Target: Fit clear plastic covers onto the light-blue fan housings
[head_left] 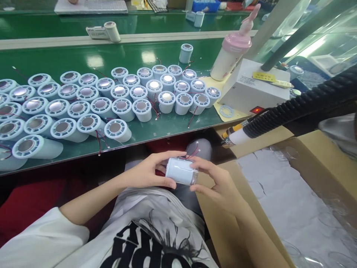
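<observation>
Your left hand [149, 171] and right hand [219, 180] clamp blue cylinder [179, 172] between them, long axis running hand to hand, just off near edge of tabletop [167, 128].

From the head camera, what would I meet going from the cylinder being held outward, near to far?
Held light-blue cylinder → grouped light-blue cylinders → lone upright cylinder behind them → pale strip → upright white cylinder → blue bin.

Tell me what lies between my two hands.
In the head view, a pale blue cylinder with clear plastic at one end lies between your left hand and right hand, held by both.
</observation>
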